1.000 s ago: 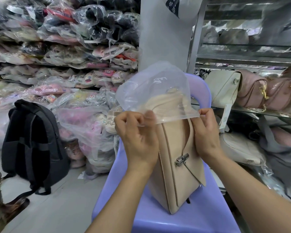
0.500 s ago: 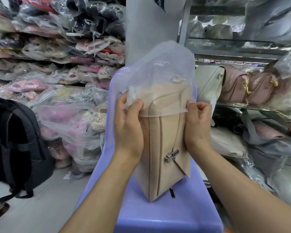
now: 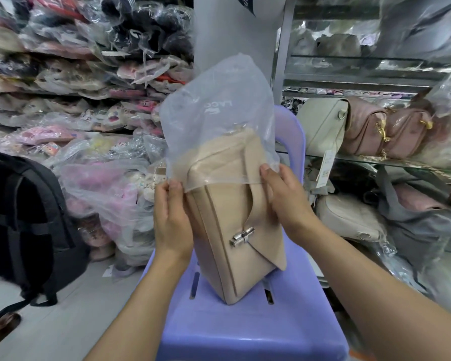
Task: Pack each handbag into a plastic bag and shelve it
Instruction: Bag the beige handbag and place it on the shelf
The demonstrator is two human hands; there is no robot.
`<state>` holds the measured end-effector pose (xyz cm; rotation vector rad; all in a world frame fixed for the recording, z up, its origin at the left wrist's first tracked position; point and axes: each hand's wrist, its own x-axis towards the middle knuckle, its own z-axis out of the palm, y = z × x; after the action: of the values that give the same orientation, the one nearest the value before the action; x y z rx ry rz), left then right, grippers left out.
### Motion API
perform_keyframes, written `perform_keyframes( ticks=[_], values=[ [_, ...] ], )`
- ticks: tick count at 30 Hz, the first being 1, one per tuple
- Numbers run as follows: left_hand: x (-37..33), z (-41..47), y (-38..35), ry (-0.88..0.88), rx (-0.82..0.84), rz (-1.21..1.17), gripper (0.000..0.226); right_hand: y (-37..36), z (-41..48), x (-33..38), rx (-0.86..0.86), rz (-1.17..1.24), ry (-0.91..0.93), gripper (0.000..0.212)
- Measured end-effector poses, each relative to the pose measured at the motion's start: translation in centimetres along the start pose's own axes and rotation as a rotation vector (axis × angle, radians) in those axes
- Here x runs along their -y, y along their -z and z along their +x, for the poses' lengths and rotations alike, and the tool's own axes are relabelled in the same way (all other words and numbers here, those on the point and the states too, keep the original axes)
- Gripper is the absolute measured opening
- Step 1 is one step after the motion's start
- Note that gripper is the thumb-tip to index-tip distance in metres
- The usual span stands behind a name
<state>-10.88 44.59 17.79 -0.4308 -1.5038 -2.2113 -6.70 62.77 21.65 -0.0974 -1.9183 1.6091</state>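
Note:
A beige handbag with a silver clasp stands on end on a purple plastic chair. A clear plastic bag covers its upper part, the open rim reaching about a third of the way down. My left hand pinches the bag's rim at the handbag's left side. My right hand pinches the rim at the right side, its fingers against the flap.
Glass shelves on the right hold cream and pink handbags. Stacked shelves of plastic-wrapped goods fill the left. A black backpack stands on the floor at left. A white pillar rises behind the chair.
Both hands have drawn the plastic bag's rim a little further down over the handbag. The handbag has tilted slightly on the chair.

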Motion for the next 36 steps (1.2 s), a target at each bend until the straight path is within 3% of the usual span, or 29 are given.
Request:
perform_keyframes(
  ticks=[2, 4, 9, 12, 15, 19, 21, 25, 28, 32, 36],
  values=[
    [0.0, -0.5, 0.1, 0.028, 0.023, -0.022, 0.026, -0.1, 0.1, 0.8, -0.001, 0.008, -0.005, 0.078],
    [0.1, -1.2, 0.0, -0.017, 0.082, -0.007, 0.028, 0.0, 0.4, 1.3, -0.030, 0.037, 0.032, 0.078],
    [-0.6, -2.1, -0.1, -0.101, 0.153, 0.031, 0.044, 0.2, 0.3, 1.5, -0.102, 0.062, 0.070, 0.050],
    [-2.8, -0.9, -0.6, -0.058, 0.141, -0.040, 0.071, 0.5, 0.2, 0.5, -0.085, 0.067, 0.080, 0.027],
    [-4.3, -0.5, -1.4, -0.130, 0.156, 0.105, 0.071, 1.1, 0.5, -0.7, -0.076, 0.052, 0.049, 0.019],
    [-2.5, -1.5, -1.5, -0.162, 0.111, 0.149, 0.093, 1.2, 1.0, -0.5, -0.112, 0.053, 0.029, 0.063],
    [-1.7, -1.9, -1.5, -0.172, 0.086, 0.153, 0.101, 1.1, 1.1, 0.4, -0.106, 0.044, 0.045, 0.069],
    [-1.4, -3.4, -1.8, -0.219, 0.050, 0.131, 0.093, 0.4, 1.1, 1.2, -0.060, -0.088, 0.147, 0.031],
    [-0.2, -5.2, -2.0, -0.215, -0.004, 0.158, 0.082, 0.1, 1.1, 1.5, -0.084, -0.162, 0.191, 0.024],
    [1.2, -7.5, -1.8, -0.141, -0.048, 0.177, 0.072, 0.1, 0.7, 1.1, -0.037, -0.232, 0.211, 0.022],
    [0.2, -5.9, -1.4, -0.060, -0.062, 0.039, 0.055, 0.6, -0.3, -0.2, -0.007, -0.340, 0.234, 0.042]
  ],
)
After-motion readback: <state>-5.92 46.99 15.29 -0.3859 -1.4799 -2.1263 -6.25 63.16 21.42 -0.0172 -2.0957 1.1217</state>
